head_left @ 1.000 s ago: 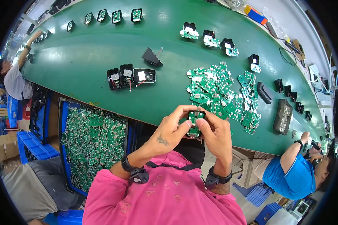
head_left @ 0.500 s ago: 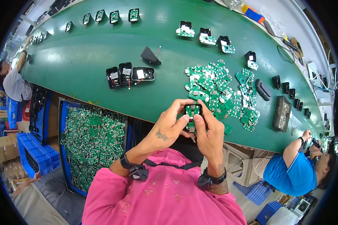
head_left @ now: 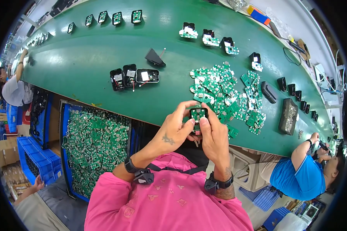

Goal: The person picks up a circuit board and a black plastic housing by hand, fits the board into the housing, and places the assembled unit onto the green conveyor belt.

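Just off the table's near edge, my left hand (head_left: 174,126) and my right hand (head_left: 215,135) together grip a small black housing (head_left: 191,114). A green circuit board (head_left: 198,112) lies inside it, facing up. Both thumbs press near the board's middle, and the fingers wrap round the sides. A small red part (head_left: 197,133) shows at the lower end; what lies under the thumbs is hidden. Right beyond my hands spreads a loose pile of green circuit boards (head_left: 214,86).
Left of the pile lie several open black housings (head_left: 148,76) with wires and a black wedge-shaped part (head_left: 155,57). More housings with boards (head_left: 137,16) line the far side. A dark foam block (head_left: 288,117) sits right. A blue-edged bin (head_left: 96,150) of boards stands lower left. Co-workers sit at both sides.
At the housing's lower end, green board with a metal connector showed before; now a small red part shows there. My hands have barely moved and keep their grip.
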`<action>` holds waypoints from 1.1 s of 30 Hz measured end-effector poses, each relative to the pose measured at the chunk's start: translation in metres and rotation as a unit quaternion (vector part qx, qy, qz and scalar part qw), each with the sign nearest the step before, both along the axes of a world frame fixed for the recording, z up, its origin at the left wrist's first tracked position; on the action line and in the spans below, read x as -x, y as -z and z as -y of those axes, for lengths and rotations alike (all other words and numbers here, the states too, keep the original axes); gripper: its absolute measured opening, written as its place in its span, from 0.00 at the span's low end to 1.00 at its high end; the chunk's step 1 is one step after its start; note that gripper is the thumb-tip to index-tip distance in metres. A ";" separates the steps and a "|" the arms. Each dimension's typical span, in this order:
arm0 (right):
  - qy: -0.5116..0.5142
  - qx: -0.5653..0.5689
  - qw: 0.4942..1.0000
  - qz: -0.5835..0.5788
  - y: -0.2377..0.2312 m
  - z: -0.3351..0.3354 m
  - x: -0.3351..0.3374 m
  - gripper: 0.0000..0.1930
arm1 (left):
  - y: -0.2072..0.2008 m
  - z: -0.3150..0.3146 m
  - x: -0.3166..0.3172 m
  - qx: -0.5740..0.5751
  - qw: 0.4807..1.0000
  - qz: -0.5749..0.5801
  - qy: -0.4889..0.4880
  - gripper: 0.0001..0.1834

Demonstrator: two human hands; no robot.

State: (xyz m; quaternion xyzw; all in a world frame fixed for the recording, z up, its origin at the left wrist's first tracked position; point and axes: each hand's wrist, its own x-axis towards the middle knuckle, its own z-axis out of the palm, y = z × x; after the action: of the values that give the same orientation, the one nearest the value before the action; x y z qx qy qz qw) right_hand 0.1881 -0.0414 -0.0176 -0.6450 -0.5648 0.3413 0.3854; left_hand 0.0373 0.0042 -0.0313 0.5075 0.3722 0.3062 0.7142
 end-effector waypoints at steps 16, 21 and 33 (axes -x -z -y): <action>0.031 -0.024 0.994 -0.104 -0.005 -0.082 0.004 0.24 | -0.002 -0.185 0.027 -0.230 0.963 -0.131 -0.051 0.20; 0.008 -0.020 0.999 -0.023 -0.006 -0.082 -0.011 0.16 | 0.037 -0.332 0.047 -0.227 0.946 -0.210 -0.100 0.20; 0.100 0.054 0.989 -0.093 0.006 -0.057 -0.045 0.14 | 0.019 -0.323 -0.014 -0.528 0.748 -0.381 0.131 0.47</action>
State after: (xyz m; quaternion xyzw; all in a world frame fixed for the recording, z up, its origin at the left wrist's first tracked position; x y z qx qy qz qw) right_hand 0.2333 0.0158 -0.0237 -0.6832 -0.4401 0.3896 0.4333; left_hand 0.0508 0.3271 -0.0507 0.9219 0.3222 0.1382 0.1646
